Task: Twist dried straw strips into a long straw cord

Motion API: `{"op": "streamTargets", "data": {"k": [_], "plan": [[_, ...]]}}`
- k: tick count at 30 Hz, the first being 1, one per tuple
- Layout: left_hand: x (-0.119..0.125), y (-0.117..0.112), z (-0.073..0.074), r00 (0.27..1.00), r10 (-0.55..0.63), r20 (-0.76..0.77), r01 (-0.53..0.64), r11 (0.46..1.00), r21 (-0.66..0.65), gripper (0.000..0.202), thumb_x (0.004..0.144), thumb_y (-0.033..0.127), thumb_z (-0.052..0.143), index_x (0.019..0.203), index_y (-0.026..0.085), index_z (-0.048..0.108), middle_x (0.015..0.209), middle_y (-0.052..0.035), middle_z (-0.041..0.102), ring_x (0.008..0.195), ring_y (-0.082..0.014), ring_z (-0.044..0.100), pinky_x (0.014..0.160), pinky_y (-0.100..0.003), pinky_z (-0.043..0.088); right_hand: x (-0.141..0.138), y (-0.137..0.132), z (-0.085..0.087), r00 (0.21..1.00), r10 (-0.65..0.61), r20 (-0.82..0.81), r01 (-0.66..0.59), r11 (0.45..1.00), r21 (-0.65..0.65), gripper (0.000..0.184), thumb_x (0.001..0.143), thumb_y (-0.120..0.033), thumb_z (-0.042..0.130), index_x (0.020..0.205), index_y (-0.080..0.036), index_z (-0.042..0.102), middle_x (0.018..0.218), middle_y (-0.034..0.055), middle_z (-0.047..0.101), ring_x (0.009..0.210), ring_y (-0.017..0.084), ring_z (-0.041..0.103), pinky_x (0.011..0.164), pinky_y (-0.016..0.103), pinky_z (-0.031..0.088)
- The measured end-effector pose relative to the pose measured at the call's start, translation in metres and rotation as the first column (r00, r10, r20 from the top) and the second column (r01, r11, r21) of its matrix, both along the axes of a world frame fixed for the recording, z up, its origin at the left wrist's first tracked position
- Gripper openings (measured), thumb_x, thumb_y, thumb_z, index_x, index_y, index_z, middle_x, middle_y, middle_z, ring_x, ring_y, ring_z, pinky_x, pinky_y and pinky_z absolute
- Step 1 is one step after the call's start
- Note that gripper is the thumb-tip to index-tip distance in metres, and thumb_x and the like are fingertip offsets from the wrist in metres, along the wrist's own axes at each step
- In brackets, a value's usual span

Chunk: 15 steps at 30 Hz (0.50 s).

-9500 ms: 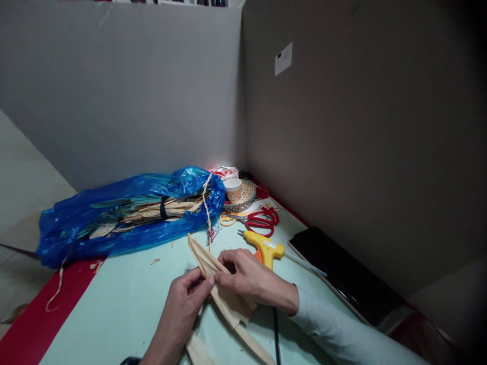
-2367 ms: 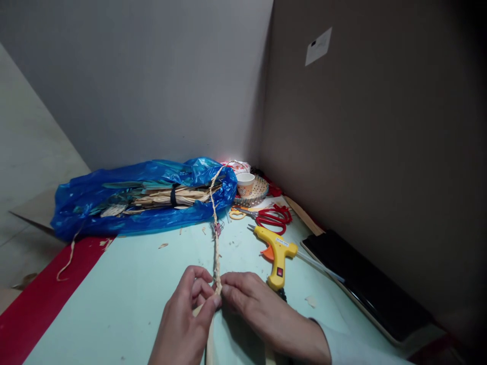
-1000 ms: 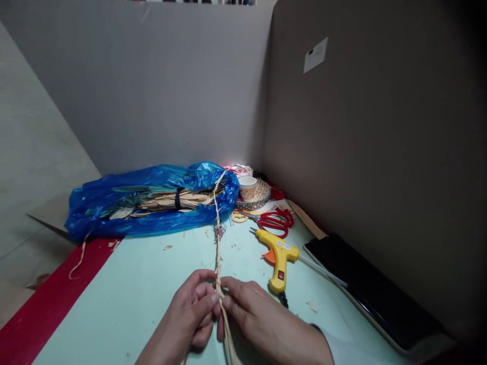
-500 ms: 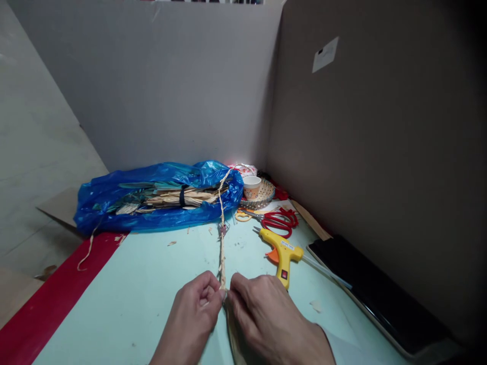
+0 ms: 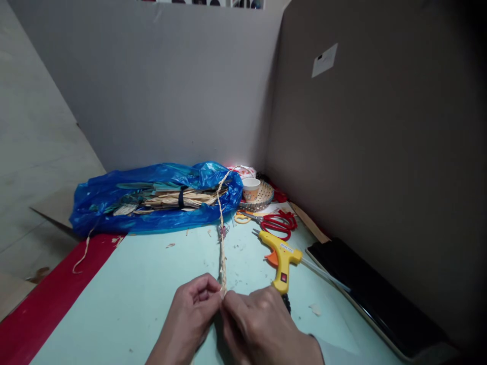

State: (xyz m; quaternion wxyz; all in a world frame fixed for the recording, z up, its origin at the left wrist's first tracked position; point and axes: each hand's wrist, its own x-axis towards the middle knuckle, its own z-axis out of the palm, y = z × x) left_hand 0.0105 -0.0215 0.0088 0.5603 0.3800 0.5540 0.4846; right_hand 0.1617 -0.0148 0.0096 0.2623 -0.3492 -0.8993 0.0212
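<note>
A thin pale twisted cord of dried leaf fibre stretches away from me along the middle of the table, its far end lying over the blue plastic bag. My left hand pinches its near end between thumb and fingers. Pressed close on the other side, my right hand is also closed on the cord, fingertips meeting the left ones. What lies inside the right fingers is mostly hidden. A small dark reddish object lies by the cord farther up.
The blue plastic bag holds a tied bundle of dried strips. Right of it are a paper cup, a woven basket, red-handled scissors and a yellow glue gun. A black flat case lies along the right partition.
My right hand has shifted slightly left and its fingers have turned inward against the left fingertips. The broad strip that showed below the hands is now hidden. My left hand has barely moved.
</note>
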Motion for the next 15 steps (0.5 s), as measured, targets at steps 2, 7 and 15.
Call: {"op": "streamTargets", "data": {"k": [2, 7, 15], "plan": [[-0.001, 0.001, 0.000, 0.998, -0.001, 0.068, 0.003, 1.000, -0.025, 0.027, 0.061, 0.031, 0.076, 0.059, 0.016, 0.054, 0.045, 0.0098, 0.042, 0.041, -0.0029, 0.031, 0.042, -0.015, 0.021, -0.002, 0.005, -0.002, 0.993, 0.105, -0.048, -0.097, 0.985, 0.142, 0.016, 0.085, -0.013, 0.041, 0.072, -0.019, 0.047, 0.057, -0.0007, 0.052, 0.048, 0.013, 0.040, 0.048, 0.029, 0.021], [-0.003, -0.001, 0.005, 0.996, -0.084, -0.017, 0.082, 0.994, -0.077, 0.027, 0.070, 0.040, 0.068, 0.063, 0.017, 0.056, 0.033, 0.0125, 0.033, 0.030, -0.0024, 0.020, 0.034, -0.017, 0.012, -0.009, 0.010, 0.002, 0.980, 0.188, -0.069, -0.143, 0.898, 0.417, 0.033, 0.090, -0.007, 0.031, 0.065, -0.016, 0.050, 0.059, 0.0024, 0.051, 0.053, 0.015, 0.043, 0.052, 0.030, 0.024], [-0.003, -0.003, 0.008, 0.996, -0.084, 0.042, 0.088, 0.989, -0.122, 0.032, 0.064, 0.044, 0.073, 0.065, 0.016, 0.058, 0.036, 0.0123, 0.034, 0.033, -0.0019, 0.020, 0.035, -0.016, 0.014, -0.010, 0.006, 0.002, 0.969, 0.246, -0.018, -0.220, 0.895, 0.387, 0.029, 0.090, -0.010, 0.035, 0.067, -0.015, 0.053, 0.062, 0.0035, 0.055, 0.056, 0.015, 0.046, 0.047, 0.030, 0.023]]}}
